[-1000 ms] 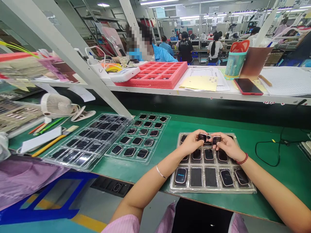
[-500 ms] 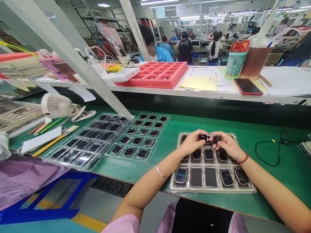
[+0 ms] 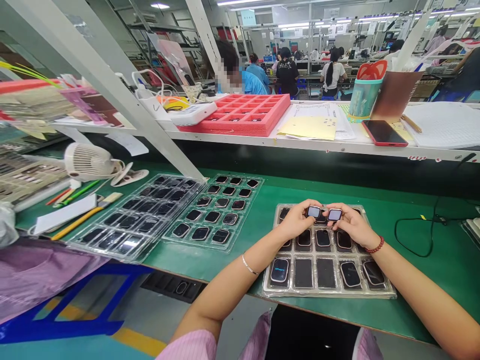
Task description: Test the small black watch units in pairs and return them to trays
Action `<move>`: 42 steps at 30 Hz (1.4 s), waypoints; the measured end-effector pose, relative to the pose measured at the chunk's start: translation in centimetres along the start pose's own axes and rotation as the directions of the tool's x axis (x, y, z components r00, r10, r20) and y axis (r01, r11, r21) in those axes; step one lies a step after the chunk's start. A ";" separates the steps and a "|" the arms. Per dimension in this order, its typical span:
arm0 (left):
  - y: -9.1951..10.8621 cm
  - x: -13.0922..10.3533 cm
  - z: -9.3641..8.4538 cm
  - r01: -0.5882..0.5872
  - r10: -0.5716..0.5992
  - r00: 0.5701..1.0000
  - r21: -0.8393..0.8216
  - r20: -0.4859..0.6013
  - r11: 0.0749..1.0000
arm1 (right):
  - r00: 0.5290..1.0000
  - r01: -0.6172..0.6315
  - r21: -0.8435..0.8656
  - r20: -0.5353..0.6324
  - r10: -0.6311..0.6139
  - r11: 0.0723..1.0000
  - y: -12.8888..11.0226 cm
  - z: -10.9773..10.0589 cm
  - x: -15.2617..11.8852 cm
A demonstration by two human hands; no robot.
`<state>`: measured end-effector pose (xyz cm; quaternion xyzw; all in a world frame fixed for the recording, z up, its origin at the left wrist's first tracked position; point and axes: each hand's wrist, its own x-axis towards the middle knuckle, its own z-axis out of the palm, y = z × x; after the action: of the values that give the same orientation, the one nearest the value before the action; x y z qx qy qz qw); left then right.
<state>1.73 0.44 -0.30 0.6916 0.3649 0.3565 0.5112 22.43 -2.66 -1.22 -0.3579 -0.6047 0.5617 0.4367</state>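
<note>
My left hand (image 3: 299, 218) is closed on a smartwatch body (image 3: 314, 211) without a strap, its screen lit pale. Beside it, my right hand (image 3: 348, 220) grips a second smartwatch body (image 3: 335, 215), also with a pale lit screen. Both are held side by side over the far part of a clear plastic tray (image 3: 330, 292) on the green table. Several dark-screened watch bodies lie in the tray's pockets. The near-left one, a watch with blue letters (image 3: 279, 270), is lit. Two pockets of the near row hold no watch. My hands hide part of the far rows.
Left of my arms lie a clear tray of watches (image 3: 235, 222) and stacked clear trays (image 3: 148, 250). A small white fan (image 3: 88, 162), a brush and pens are farther left. A black cable (image 3: 412, 218) is at right. The shelf above carries a red foam tray (image 3: 277, 120) and a phone (image 3: 384, 133).
The screens of both held watches have gone from dark to pale and lit. My hands have stayed in almost the same place.
</note>
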 end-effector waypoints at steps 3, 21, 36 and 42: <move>0.1 0.0 0.0 0.000 0.000 1.000 0.022 0.002 1.000 | 1.000 0.003 -0.011 -0.006 -0.003 1.000 -0.1 0.1 0.0; -0.5 0.0 0.1 -0.001 0.005 1.000 -0.100 0.031 0.995 | 0.999 -0.032 -0.036 0.002 0.032 0.999 -0.2 0.1 0.0; -0.1 -0.1 0.1 0.015 -0.014 1.000 -0.064 0.021 0.998 | 1.000 -0.021 -0.061 0.011 0.022 0.998 -0.3 0.1 -0.1; 0.4 -0.2 0.2 0.020 -0.019 1.000 -0.073 0.017 0.997 | 1.000 -0.026 -0.047 0.002 0.026 0.999 -0.2 0.1 -0.1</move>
<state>1.86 0.05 0.04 0.6717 0.3541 0.3592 0.5426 22.41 -2.78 -1.00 -0.3752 -0.6136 0.5533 0.4202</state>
